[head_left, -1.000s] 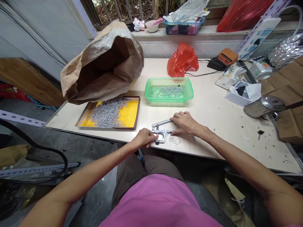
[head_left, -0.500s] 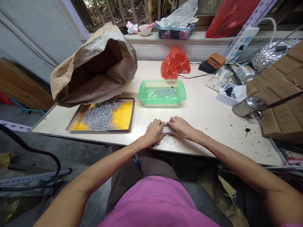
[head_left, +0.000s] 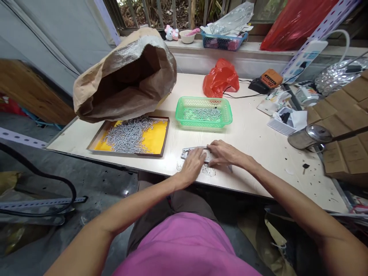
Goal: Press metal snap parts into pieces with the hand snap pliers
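Note:
A flat grey metal part, with a hole near its left end, lies on the table close to the front edge. Its middle is partly hidden under my hands. My left hand rests across it, fingers stretched out over the top face. From the right, my right hand grips the part, thumb on the near side and fingers on the far side. Just below, a clear crumpled-looking patch shows on the tabletop. Whether a small pin sits under my fingertips, I cannot tell.
A green basket with small metal pins stands beyond my hands. To the left, a shallow tray holds a heap of pins beneath an open paper sack. A red bag, battery charger and metal pot stand farther out.
My left hand has slid off the metal part's left end, which now shows, and its fingers lie over the middle. The right hand stays at the right end. The view has shifted slightly.

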